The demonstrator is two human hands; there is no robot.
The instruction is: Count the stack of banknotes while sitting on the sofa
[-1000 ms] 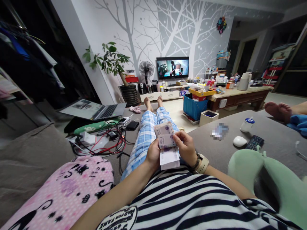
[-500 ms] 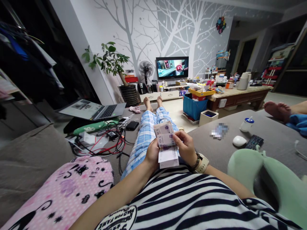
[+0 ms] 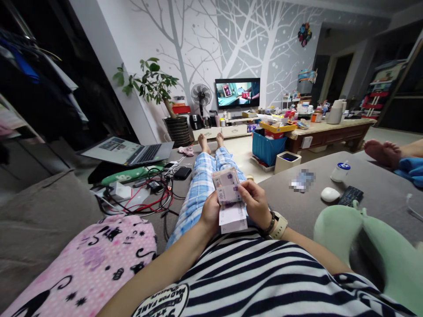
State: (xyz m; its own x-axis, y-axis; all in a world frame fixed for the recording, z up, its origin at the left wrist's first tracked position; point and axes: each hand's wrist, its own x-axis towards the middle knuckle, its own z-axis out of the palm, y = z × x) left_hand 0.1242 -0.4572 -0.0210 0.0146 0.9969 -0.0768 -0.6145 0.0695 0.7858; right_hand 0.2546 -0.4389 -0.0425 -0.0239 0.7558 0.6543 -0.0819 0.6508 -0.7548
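Overlapping banknotes [image 3: 228, 194]: bundled between the two hands, between five and six o'clock from the middle of the view.
Long axis: runs from about half past eleven to half past five, the far end pointing toward the bare feet [image 3: 205, 143], the near end toward the striped shirt [image 3: 257, 273].
Left hand [image 3: 210, 210]: fingers grasping the notes along their nine o'clock edge; those underneath are hidden.
Right hand [image 3: 256, 203]: thumb and fingers pinching the three o'clock edge.
Checked trousers [image 3: 200, 180]: stretch out toward twelve.
Around the notes: television [image 3: 238, 93] at twelve, laptop [image 3: 150, 152] between nine and ten, white mouse [image 3: 330, 194] at three, pink cloth [image 3: 95, 257] between eight and nine.
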